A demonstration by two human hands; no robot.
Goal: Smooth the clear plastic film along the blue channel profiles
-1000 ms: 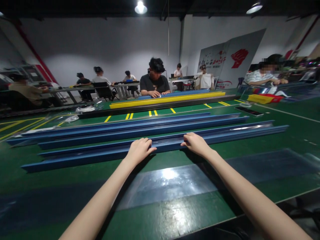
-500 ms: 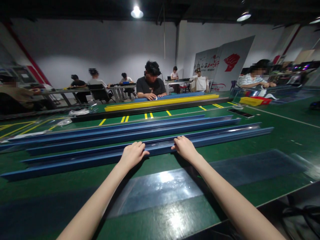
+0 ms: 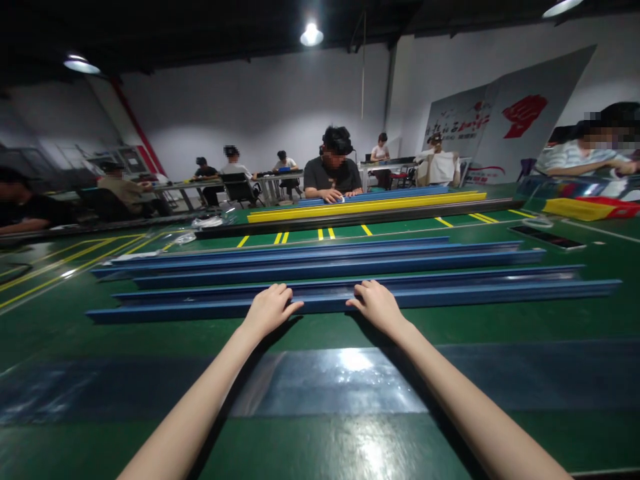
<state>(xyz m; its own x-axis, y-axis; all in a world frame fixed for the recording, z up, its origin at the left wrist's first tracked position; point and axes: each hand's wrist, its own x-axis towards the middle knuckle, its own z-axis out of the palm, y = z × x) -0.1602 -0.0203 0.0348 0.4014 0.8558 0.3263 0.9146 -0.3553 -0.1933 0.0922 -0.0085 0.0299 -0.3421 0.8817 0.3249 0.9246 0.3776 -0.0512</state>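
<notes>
A long blue channel-shaped strip (image 3: 175,312) lies crosswise on the green table, its raised edges running left to right. My left hand (image 3: 270,309) is closed over its near edge, fingers bent inside the channel and thumb on my side. My right hand (image 3: 379,305) grips the same edge a short way to the right, in much the same pose. The fingertips of both hands are partly hidden behind the edge. Between my forearms and beyond them, a clear film sheet (image 3: 330,381) lies flat, shining under the lamp.
Further blue strips (image 3: 340,268) lie just behind, parallel to mine. Beyond are a dark bar (image 3: 360,219), a yellow strip (image 3: 367,207) and a co-worker (image 3: 333,173) bent over a blue strip. At right are a phone (image 3: 547,237) and a yellow tray (image 3: 575,209).
My view has turned left and levelled, so the strips look straighter and sit further right. Both hands stay closed on the near edge; the strip's ends have shifted right relative to them.
</notes>
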